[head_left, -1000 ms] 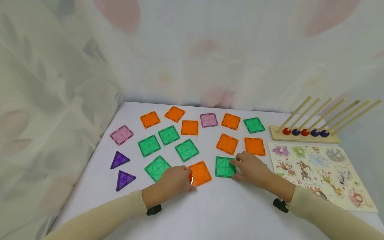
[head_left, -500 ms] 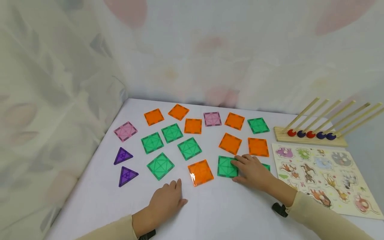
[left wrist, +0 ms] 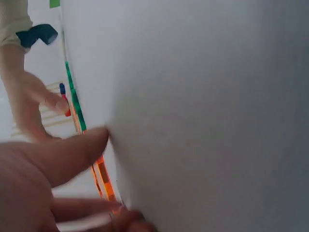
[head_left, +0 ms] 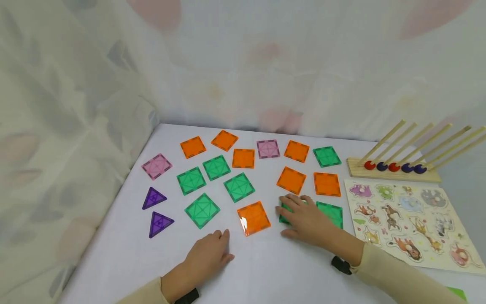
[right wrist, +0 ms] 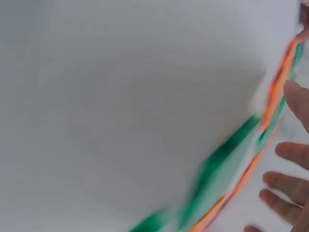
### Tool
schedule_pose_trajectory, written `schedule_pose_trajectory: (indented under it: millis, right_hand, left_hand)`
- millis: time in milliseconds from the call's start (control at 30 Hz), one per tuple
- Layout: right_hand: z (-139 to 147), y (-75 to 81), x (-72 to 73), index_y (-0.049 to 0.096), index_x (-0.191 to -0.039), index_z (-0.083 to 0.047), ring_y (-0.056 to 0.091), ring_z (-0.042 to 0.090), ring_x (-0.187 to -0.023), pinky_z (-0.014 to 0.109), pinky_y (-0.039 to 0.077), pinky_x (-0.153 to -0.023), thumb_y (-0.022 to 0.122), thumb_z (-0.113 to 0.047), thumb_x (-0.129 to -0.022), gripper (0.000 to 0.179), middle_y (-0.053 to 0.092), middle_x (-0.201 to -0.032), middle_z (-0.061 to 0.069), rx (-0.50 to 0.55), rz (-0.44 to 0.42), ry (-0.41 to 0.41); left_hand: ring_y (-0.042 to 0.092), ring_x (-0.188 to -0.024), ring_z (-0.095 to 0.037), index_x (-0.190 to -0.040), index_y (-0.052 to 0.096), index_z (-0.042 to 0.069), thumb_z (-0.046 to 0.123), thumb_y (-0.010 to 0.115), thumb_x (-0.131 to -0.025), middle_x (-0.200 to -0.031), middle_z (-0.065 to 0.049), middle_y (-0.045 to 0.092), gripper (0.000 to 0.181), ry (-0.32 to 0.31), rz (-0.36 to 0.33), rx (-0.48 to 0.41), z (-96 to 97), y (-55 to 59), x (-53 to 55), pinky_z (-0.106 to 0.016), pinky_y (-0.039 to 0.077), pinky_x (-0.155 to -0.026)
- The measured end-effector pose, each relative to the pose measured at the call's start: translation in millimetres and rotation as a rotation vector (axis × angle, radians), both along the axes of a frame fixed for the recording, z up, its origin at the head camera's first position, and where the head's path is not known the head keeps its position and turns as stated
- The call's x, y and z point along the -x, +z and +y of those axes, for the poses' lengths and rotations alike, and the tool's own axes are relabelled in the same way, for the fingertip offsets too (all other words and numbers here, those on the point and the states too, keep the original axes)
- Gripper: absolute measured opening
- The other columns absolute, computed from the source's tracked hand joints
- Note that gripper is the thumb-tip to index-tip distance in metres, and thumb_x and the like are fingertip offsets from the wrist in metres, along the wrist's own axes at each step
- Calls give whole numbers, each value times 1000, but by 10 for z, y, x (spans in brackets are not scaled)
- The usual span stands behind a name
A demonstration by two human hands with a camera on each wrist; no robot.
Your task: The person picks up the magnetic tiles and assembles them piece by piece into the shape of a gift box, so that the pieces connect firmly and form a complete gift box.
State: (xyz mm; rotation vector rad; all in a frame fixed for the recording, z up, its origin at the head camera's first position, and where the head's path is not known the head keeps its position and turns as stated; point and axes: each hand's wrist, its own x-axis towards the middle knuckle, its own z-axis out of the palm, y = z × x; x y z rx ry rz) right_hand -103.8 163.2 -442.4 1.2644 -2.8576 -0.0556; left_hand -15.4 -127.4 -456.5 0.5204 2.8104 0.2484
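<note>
My right hand (head_left: 305,219) is over a green square tile (head_left: 282,219) and covers most of it. Its fingers are spread, and in the right wrist view the fingertips look apart from the blurred tiles. Another green tile (head_left: 331,214) lies just right of that hand, partly behind it. On the white table (head_left: 262,270) my left hand (head_left: 206,259) lies low, fingers loosely bent and holding nothing. Closest to it are an orange tile (head_left: 254,218) to its upper right and a green tile (head_left: 202,210) above it.
More orange, green and pink square tiles lie flat farther back, with two purple triangles (head_left: 161,224) at the left. At the right are an animal puzzle board (head_left: 411,221) and a wooden rack (head_left: 395,174) with slanted sticks and beads. Curtains (head_left: 243,63) stand behind.
My left hand has left the orange tile, moving down and left. The right hand has shifted slightly left with its fingers spreading, and more of the green tile beside it shows.
</note>
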Motion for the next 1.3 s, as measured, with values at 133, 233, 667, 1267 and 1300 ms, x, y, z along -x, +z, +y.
schedule_pose_trajectory:
  millis: [133, 233, 667, 1267, 1300]
  right_hand:
    - [-436, 6, 105, 50, -140, -17, 42, 25, -135, 48, 39, -108, 60, -60, -85, 71, 47, -146, 5, -48, -35, 124]
    - [-613, -50, 171, 49, -141, -15, 44, 23, -134, 45, 38, -109, 58, -62, -86, 74, 49, -145, 4, -94, -81, 135]
    - [-189, 23, 145, 56, -135, -12, 47, 30, -130, 51, 40, -106, 65, -57, -83, 69, 53, -141, 9, 69, -72, -128]
    - [352, -72, 168, 54, -136, -8, 50, 33, -125, 54, 44, -101, 72, -46, -82, 69, 51, -141, 14, 70, -207, -138]
    - [344, -70, 181, 53, -137, -8, 50, 33, -125, 53, 44, -101, 72, -45, -82, 68, 50, -141, 14, 77, -212, -129]
  left_hand:
    - [54, -74, -12, -124, 58, 12, 43, 71, -83, -91, -1, 63, 53, -79, -84, -42, -35, 20, -22, -31, 54, -69]
    - [51, -78, -9, -116, 61, 15, 46, 69, -84, -92, 4, 62, 45, -138, -155, -32, -65, 21, -41, -28, 54, -73]
    - [41, -71, -6, -81, 60, 19, 43, 70, -83, -76, 11, 49, 26, -219, -70, -84, -127, -12, -18, -23, 43, -60]
    - [43, -73, -5, -103, 65, 15, 40, 68, -86, -85, 10, 51, 30, -101, -118, -154, -118, 25, 69, -25, 47, -67]
    - [45, -73, -5, -105, 66, 14, 39, 68, -87, -87, 10, 53, 31, -84, -107, -166, -118, 33, 84, -26, 49, -68]
